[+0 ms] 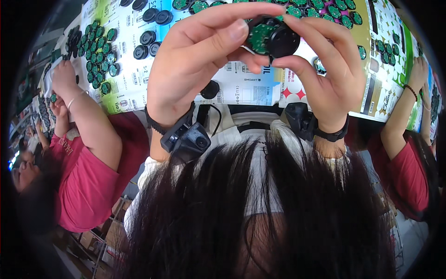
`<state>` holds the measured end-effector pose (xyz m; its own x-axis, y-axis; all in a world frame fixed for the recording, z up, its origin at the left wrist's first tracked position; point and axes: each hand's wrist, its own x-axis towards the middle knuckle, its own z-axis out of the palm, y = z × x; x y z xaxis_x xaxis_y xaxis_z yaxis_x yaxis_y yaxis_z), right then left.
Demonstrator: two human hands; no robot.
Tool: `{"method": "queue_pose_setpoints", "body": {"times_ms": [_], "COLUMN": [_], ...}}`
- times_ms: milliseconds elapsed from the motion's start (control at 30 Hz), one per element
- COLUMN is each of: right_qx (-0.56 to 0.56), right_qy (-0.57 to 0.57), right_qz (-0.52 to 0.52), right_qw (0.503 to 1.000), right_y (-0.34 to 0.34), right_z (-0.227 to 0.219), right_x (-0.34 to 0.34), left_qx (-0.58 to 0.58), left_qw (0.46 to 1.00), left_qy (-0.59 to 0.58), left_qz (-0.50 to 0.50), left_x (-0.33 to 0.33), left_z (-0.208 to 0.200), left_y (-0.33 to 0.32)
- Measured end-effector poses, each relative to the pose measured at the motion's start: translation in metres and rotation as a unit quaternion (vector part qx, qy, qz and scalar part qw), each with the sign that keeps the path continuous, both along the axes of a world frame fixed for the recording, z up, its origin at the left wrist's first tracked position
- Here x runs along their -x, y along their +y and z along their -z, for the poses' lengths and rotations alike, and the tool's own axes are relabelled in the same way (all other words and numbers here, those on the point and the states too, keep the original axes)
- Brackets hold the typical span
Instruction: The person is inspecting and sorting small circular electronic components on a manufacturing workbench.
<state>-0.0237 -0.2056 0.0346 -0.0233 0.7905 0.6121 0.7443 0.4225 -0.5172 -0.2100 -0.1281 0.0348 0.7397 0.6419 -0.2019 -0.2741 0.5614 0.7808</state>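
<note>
Above the near part of the table, my two hands meet around small round parts. A round green circuit board [259,38] in a black rim is pinched between the thumb and fingers of my left hand [188,58]. My right hand [332,65] grips a round black cap [285,41] by its edge, thumb below and fingers above. The cap overlaps the board's right side; I cannot tell whether they are joined. A single black round piece [210,89] lies on the table beside my left wrist.
Printed sheets [246,93] cover the table. Several green boards [98,56] are grouped at the left, more [332,10] at the far right. Black caps [147,37] sit between. Co-workers in red sleeves flank me at left [90,181] and right [409,172]. Black cameras [190,139] are strapped to my wrists.
</note>
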Motion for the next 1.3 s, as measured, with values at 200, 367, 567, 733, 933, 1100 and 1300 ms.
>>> {"method": "queue_pose_setpoints", "body": {"times_ms": [200,367,567,733,933,1100,1300], "right_qx": [-0.015,-0.022,-0.010,-0.009,-0.013,-0.035,-0.070], "right_qy": [0.016,0.018,0.019,0.013,0.024,0.022,0.042], "right_qz": [-0.014,-0.023,-0.016,-0.010,-0.005,-0.010,-0.005], "right_qw": [1.000,0.999,1.000,1.000,1.000,0.999,0.997], "right_y": [0.000,0.003,0.002,0.001,0.001,0.003,0.010], "right_z": [-0.004,-0.004,-0.004,-0.006,-0.005,-0.002,0.014], "right_x": [0.004,0.005,0.006,0.006,0.008,0.010,0.018], "left_qx": [0.021,0.051,0.074,0.079,0.078,0.054,-0.064], "left_qw": [0.999,0.998,0.996,0.996,0.996,0.996,0.989], "left_qy": [-0.041,-0.042,-0.057,-0.001,0.000,-0.040,0.076], "left_qz": [0.018,-0.015,-0.015,-0.037,-0.049,-0.056,-0.109], "left_x": [0.001,-0.004,-0.006,-0.007,-0.008,-0.006,-0.014], "left_z": [0.013,0.009,0.008,0.005,0.005,0.003,-0.008], "left_y": [0.001,-0.004,-0.007,-0.008,-0.009,-0.013,-0.020]}}
